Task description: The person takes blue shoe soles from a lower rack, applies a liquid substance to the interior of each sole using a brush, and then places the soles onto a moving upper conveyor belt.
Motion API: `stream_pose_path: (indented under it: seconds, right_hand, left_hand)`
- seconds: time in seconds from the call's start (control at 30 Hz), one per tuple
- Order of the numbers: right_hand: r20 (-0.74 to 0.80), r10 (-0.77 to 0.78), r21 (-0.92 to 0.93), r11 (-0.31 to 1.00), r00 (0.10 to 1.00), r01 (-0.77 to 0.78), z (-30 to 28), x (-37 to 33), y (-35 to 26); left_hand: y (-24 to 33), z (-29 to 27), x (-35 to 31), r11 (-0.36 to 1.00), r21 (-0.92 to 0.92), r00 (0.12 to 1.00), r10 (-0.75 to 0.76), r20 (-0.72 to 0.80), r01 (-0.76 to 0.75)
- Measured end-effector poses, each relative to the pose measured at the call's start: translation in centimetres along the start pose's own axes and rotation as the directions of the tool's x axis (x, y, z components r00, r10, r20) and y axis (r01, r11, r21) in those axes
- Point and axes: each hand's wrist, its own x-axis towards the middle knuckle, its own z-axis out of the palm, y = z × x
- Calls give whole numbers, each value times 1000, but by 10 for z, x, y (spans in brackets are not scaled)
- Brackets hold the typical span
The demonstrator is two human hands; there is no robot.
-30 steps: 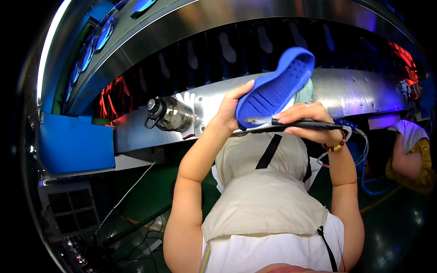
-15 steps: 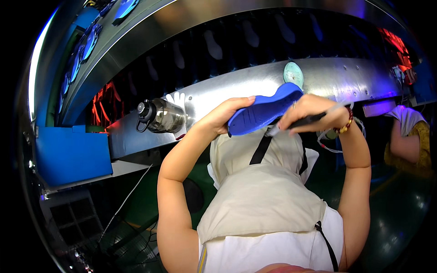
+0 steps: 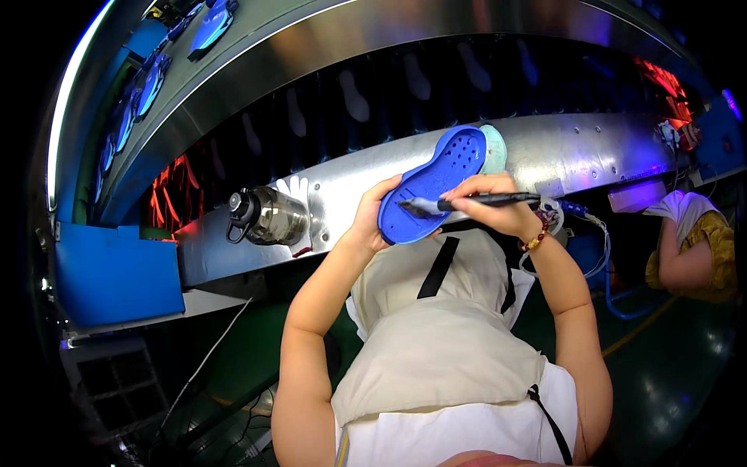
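Observation:
My left hand (image 3: 375, 212) grips a blue shoe sole (image 3: 436, 175) by its left edge, near the heel end. The sole has a raised rim, small holes at its far end and short grooves at the near end. In my right hand (image 3: 498, 208) is a brush (image 3: 510, 198) with a black handle, and its bristles rest on or just over the inner face of the sole. Part of a pale green insole-shaped piece (image 3: 494, 148) shows on the metal ledge behind the sole's far right side.
A metal ledge (image 3: 350, 183) runs across in front of me. On its left stand a clear bottle with a black lid (image 3: 272, 218) and a white glove (image 3: 294, 189). Behind, dark sole shapes (image 3: 354, 97) line an opening. Another person's arm (image 3: 685, 253) is at the right.
The sole has turned from tilted to facing up and moved slightly left, showing its holes. The brush has come from below the sole onto its inner face. The view has shifted a little.

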Motion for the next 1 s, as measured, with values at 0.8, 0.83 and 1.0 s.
stream_pose_path:
  seconds: [0.8, 0.83, 1.0]
  right_hand:
    - [-335, -313, -524, 846, 889, 100, 4, -10, -14]
    - [-309, -348, -620, 779, 885, 89, 13, -10, -12]
    - [-87, -254, -821, 566, 963, 75, 55, -23, -3]
  left_hand:
    - [-1, -14, 18, 849, 239, 818, 522, -239, -472]
    - [-3, -16, 18, 819, 257, 796, 566, -214, -513]
    - [-14, -13, 35, 673, 417, 656, 725, -209, -611]
